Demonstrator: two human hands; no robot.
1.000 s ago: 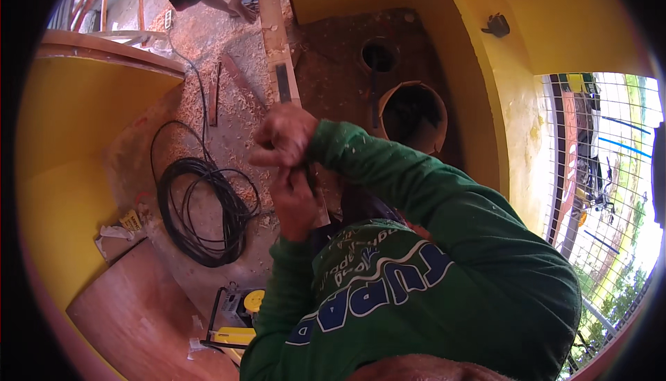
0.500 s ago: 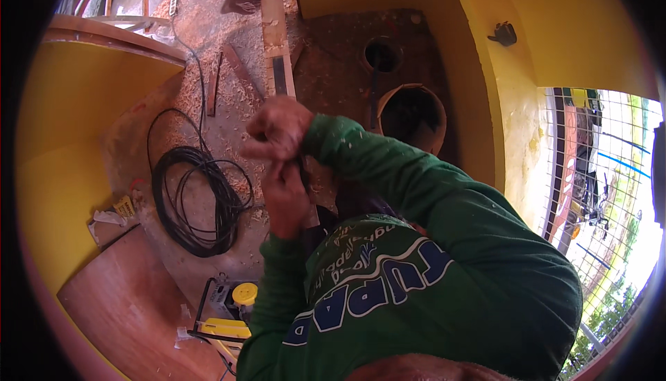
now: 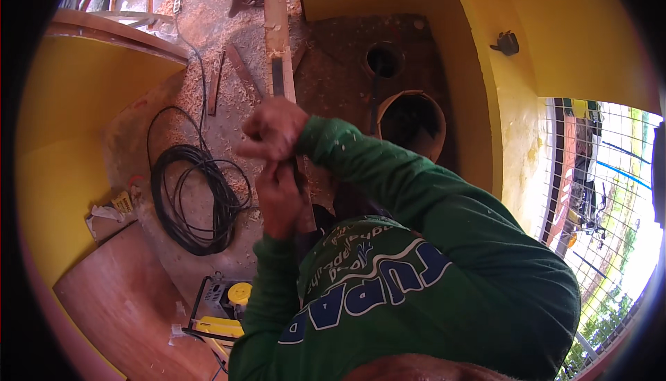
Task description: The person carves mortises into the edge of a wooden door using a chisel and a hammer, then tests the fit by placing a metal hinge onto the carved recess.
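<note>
We wear a green shirt (image 3: 479, 305) with long sleeves (image 3: 416, 176) reaching the wrists; our left hand (image 3: 277, 197) and right hand (image 3: 277, 128) are bare. Large blue, white-edged lettering (image 3: 368, 299) crosses our front, beside a wavy white line and smaller pale print (image 3: 355, 250). Pale flecks dot our right cuff (image 3: 326, 135).

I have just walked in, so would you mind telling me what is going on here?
A person in a green long-sleeved shirt has both hands together over a long wooden plank, the right hand just beyond the left hand. A dark flat bar shows on the plank past the right hand; what the fingers grip, if anything, is hidden. Wood shavings litter the floor, and a coiled black cable lies to the left.
</note>
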